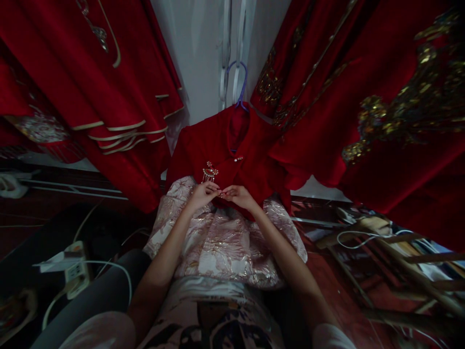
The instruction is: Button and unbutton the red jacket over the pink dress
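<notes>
A red velvet jacket (225,145) hangs on a purple hanger (238,80) in front of me. A gold tasselled ornament (209,173) is fastened on its front, and a small pearl button (238,159) sits at the collar. My left hand (203,194) and my right hand (238,195) meet at the jacket's front edge just below the ornament, fingertips pinched together on the red cloth or a small fastening there that I cannot make out. A pink and gold brocade garment (221,242) lies under my forearms.
More red embroidered robes hang at the left (90,87) and right (381,121). A white power strip (76,271) with cables lies on the floor at the left. Wooden sticks and a white cable (363,237) lie at the right.
</notes>
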The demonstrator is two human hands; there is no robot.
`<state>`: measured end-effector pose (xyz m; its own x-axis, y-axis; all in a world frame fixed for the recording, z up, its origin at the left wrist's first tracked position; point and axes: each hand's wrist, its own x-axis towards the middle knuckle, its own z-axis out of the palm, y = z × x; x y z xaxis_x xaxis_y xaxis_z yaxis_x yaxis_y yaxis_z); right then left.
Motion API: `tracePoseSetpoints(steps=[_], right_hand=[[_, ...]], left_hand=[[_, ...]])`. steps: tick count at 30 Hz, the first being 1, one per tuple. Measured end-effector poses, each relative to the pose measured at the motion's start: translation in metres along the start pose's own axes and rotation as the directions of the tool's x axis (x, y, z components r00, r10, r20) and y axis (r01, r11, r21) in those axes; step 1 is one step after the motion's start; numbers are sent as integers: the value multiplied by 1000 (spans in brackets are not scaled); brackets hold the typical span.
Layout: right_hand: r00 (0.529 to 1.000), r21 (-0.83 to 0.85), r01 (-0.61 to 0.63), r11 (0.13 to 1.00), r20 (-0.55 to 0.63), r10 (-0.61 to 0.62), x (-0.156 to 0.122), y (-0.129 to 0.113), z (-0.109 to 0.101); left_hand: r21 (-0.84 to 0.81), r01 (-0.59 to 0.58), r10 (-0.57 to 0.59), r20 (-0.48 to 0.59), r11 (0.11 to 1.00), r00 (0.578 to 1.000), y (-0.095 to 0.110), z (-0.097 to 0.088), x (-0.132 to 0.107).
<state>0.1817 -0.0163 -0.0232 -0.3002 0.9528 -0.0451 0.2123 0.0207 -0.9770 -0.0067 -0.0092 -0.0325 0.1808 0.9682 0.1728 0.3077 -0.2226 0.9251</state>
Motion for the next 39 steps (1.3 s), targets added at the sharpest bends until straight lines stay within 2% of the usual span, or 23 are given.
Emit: tracePoseSetpoints(steps=[1,3,4,6,8,11,14,20,29,32,34,36,39], right_hand=[[992,90,-53,995,121,42,-4,-8,-8],[934,189,-160,969,345,87,-13,-24,-24],[903,201,-192,961,420,92,-17,-31,-30],[865,204,-208,957,495,83,-25,-42,-41],[862,206,-194,959,502,67,-29,-49,-47],[874,210,-175,962,484,53,-31,-51,-51],[876,213,-171,962,479,49,-30,-49,-53],[860,228,-175,958,510,36,-30,-48,-53],[856,231,-195,953,515,50,-30,-50,-45],[847,217,-217,952,527,73,-30,-51,-46],[832,199,-223,954,549,80,-31,-52,-49],[804,162,-223,961,588,87,-33,-53,-54],[743,83,-220,972,660,111,-37,-55,-64]], left_hand=[[-128,19,-22,-23,992,999,3,-1,2],[-349,55,-92,-91,936,992,12,-1,8],[-424,57,-129,-141,904,982,16,-1,11],[-504,36,-180,-240,863,954,25,1,18],[-542,24,-197,-264,840,944,32,4,22],[-604,22,-193,-220,796,956,38,7,23],[-622,-8,-192,-254,783,948,39,7,20],[-613,8,-191,-234,790,953,41,5,18],[-548,-39,-184,-346,836,920,41,10,18],[-515,36,-212,-287,857,934,47,12,21],[-442,40,-158,-234,896,959,55,14,25],[-310,-72,-2,-232,948,973,65,15,31],[-12,-302,290,-241,953,926,82,13,38]])
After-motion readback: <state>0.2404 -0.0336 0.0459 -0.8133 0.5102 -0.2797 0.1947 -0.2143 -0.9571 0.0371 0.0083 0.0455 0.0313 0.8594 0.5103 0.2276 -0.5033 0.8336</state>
